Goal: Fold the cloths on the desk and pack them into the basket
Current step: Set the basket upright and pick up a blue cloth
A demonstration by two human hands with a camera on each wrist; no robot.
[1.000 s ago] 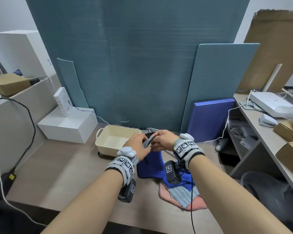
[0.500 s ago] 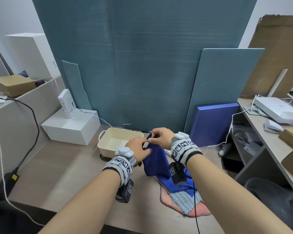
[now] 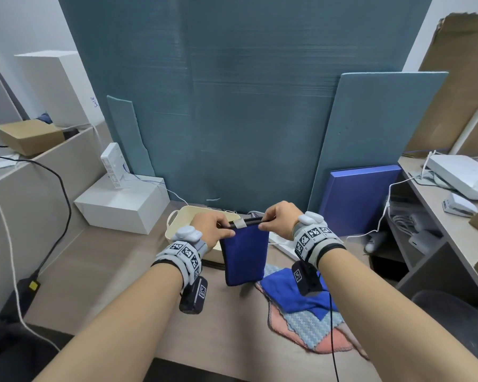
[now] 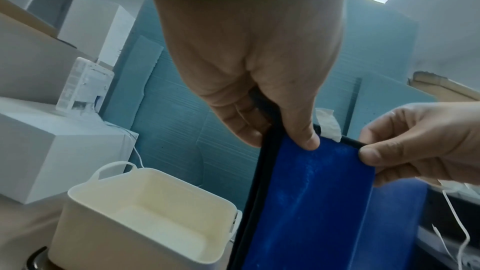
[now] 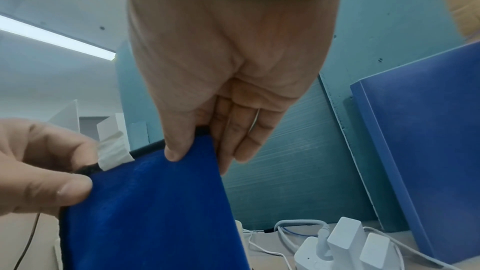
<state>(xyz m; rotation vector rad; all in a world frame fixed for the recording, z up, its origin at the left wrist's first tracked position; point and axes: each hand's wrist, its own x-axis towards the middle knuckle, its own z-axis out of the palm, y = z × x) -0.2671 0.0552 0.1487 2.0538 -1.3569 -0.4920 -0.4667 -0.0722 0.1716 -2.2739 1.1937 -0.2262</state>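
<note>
A folded dark blue cloth [image 3: 244,255] with a black hem and a white tag hangs in the air above the desk. My left hand [image 3: 214,226] pinches its top left corner and my right hand [image 3: 278,217] pinches its top right corner. Both wrist views show thumb and fingers clamped on the hem of the blue cloth [image 4: 306,202] [image 5: 145,213]. The cream basket [image 3: 177,216] stands just behind and left of the cloth, and its inside [image 4: 145,208] looks empty. Another blue cloth [image 3: 284,296] lies on a pink and light blue cloth [image 3: 312,329] on the desk.
A white box [image 3: 122,205] with a small white device on it sits left of the basket. Teal foam boards [image 3: 246,106] and a blue binder [image 3: 356,199] stand behind. A white power strip [image 5: 342,249] with cables lies right of the basket. A shelf borders the right side.
Both hands have moved apart along the hem and lifted the blue cloth. It now hangs flat and folded between them instead of bunched on the desk.
</note>
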